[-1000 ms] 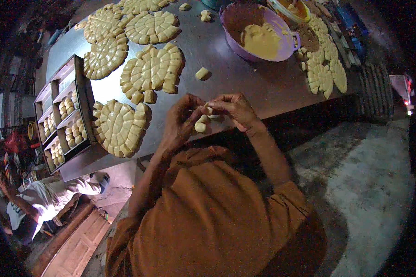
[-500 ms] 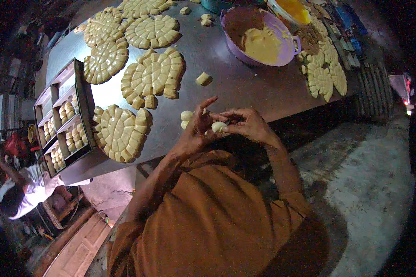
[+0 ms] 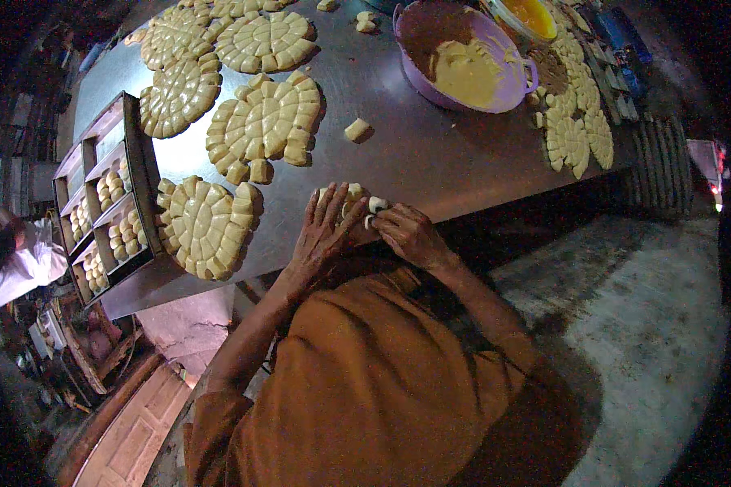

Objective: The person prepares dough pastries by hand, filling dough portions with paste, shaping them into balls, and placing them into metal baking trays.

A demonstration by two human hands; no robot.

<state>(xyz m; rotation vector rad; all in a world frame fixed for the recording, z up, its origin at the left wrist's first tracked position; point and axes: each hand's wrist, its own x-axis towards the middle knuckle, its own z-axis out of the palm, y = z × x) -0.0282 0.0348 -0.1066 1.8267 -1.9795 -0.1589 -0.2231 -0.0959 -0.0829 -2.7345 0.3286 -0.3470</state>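
My left hand [image 3: 321, 231] lies with its fingers stretched out over pale dough balls [image 3: 353, 192] at the near edge of the metal table; the fingers partly cover them. Beside it, my right hand [image 3: 410, 234] has its fingers curled and pressed on a small piece of dough [image 3: 377, 204] with a dark patch. How far its fingertips wrap round the piece is partly hidden. A lone cut dough piece [image 3: 357, 130] sits farther up the table. To the left is a round of dough cut into wedges [image 3: 205, 227], with another cut round [image 3: 266, 122] behind it.
A partitioned tray [image 3: 142, 174] holding dough balls stands at the table's left edge. Toward the far right are a purple basin [image 3: 430, 81] with creamy paste and a yellow-lined tub [image 3: 532, 16]. More cut dough [image 3: 567, 134] lies at right. A person in white [image 3: 28, 264] is at left.
Both hands have come down to the table edge from just above it, with the right hand's dough piece. My left fingers now cover the dough balls. The person at left has shifted outward.
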